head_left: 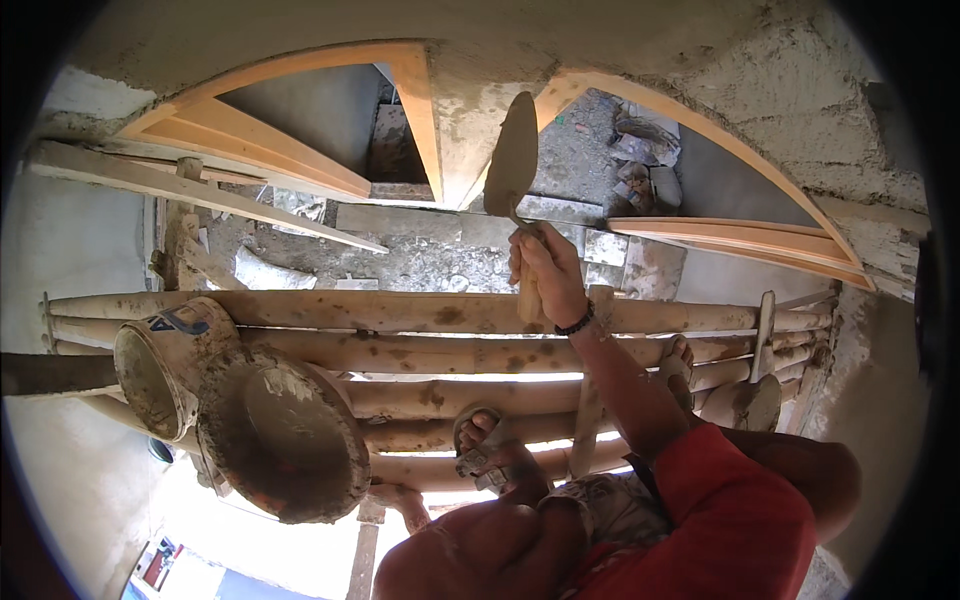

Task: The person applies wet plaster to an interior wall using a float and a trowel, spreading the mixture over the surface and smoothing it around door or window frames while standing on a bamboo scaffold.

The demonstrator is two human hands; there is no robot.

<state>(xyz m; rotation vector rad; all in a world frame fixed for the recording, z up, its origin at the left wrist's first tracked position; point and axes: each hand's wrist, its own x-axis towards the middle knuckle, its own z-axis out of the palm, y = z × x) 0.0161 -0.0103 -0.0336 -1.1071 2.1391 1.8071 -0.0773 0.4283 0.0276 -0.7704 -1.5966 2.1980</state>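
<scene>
- In the head view, the right hand [548, 272] is raised near the middle, its fingers wrapped closed around the handle of a trowel [513, 160].
- The trowel's blade points up in the view and leans slightly left; behind it, in the picture, is the grey pillar [462, 110] between two wooden frames. Whether the blade touches the pillar, I cannot tell.
- A dark band [575, 318] circles the right wrist, and a red sleeve [735, 500] covers the upper part of that arm.
- What looks like the left hand [403, 503] is low in the view, just beside the lower right of the basin. Its fingers are too unclear to tell whether they are open, closed or gripping anything.
- The round basin [222, 400] is caked with mortar and has wet-looking grey mortar inside.
- Behind it on the left, a tilted white bucket [198, 345] with a blue mark turns its mouth down and left.
- Both stand over a row of wooden poles [400, 350] running across the view, with bright gaps between them.
- The person crouches on these poles; one sandal [480, 455] shows near the middle and a bare-toed foot [680, 360] farther right.
- Beyond, the left frame [412, 110] and right frame [740, 135] each curve along the wall, and a pale sack [268, 270] lies on the rubble-strewn ground.
</scene>
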